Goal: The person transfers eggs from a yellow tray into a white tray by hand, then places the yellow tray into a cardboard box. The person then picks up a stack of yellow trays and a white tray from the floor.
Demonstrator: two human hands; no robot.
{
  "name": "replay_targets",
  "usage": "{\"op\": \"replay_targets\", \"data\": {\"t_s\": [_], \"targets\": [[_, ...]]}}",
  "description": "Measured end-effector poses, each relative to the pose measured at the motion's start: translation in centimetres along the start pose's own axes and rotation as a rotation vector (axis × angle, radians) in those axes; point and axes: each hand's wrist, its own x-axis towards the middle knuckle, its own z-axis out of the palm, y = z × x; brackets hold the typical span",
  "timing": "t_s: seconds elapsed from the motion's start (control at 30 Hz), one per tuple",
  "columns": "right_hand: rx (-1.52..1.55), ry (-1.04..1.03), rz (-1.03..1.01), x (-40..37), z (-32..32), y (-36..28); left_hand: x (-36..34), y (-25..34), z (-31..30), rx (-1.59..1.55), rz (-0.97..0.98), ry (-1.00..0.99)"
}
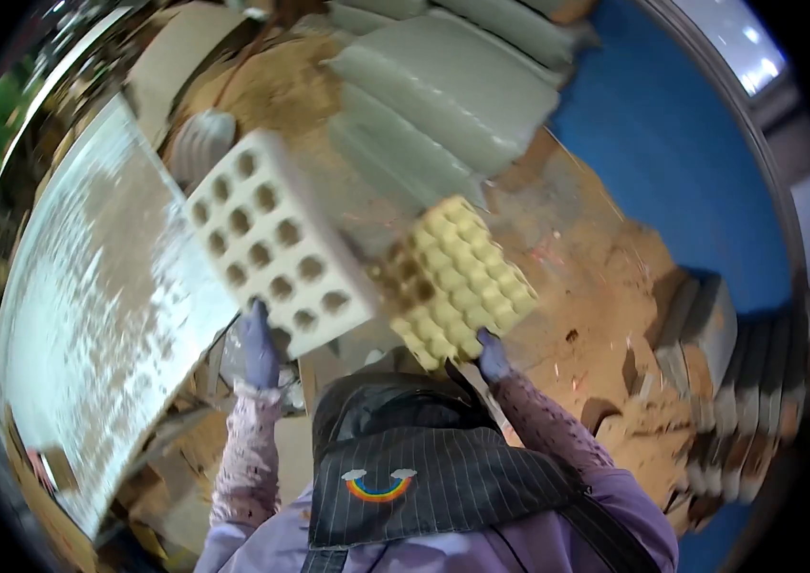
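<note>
My left hand (259,351), in a purple glove, is closed on the near edge of a thick white slab (250,250) with rows of round holes, slightly blurred and tilted. My right hand (493,357), also gloved, grips the near edge of a yellow bumpy sheet (467,277) shaped like an egg tray. The two pieces are held side by side, the sheet to the right of the slab. A dark shadow patch lies along the sheet's left side. The fingers under both pieces are hidden.
A table with a white, powder-smeared top (109,258) stands at left. Plastic-wrapped bundles (448,81) lie ahead, near a blue surface (677,143). Stacked grey blocks (744,382) stand at right beside brown, dusty ground (605,315). A striped white object (202,143) sits behind the slab.
</note>
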Motion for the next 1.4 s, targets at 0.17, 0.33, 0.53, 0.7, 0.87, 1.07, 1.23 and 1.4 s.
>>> {"op": "replay_targets", "data": {"t_s": [0.17, 0.33, 0.53, 0.7, 0.87, 1.07, 1.23, 1.4], "targets": [[0.127, 0.228, -0.011, 14.1, 7.2, 0.9, 11.1, -1.4, 15.9, 0.037, 0.064, -0.358], [0.003, 0.424, -0.082, 26.9, 15.9, -0.7, 23.2, -11.4, 17.6, 0.816, 0.552, -0.499], [-0.291, 0.45, -0.047, 23.0, 14.5, -1.2, 20.5, -7.5, 18.0, 0.274, 0.063, -0.461], [-0.573, 0.271, -0.165, 11.2, 4.6, 5.1, 24.2, -17.8, 14.4, 0.457, -0.283, -0.56], [-0.701, 0.356, 0.041, -8.8, -12.6, 14.8, 21.5, -13.0, 16.0, 0.556, -0.163, -0.421], [0.558, 1.318, 0.2, -26.4, -23.8, 30.3, 17.1, -1.8, 24.5, 1.309, 1.136, -0.199], [-0.076, 1.091, 0.488, -30.8, -27.8, 29.6, 2.8, -8.3, 45.3, 0.799, 0.715, -0.626], [-0.094, 0.94, 0.414, -26.9, -37.0, 21.2, -9.3, -20.7, 58.5, 1.705, 0.847, -0.913]]}}
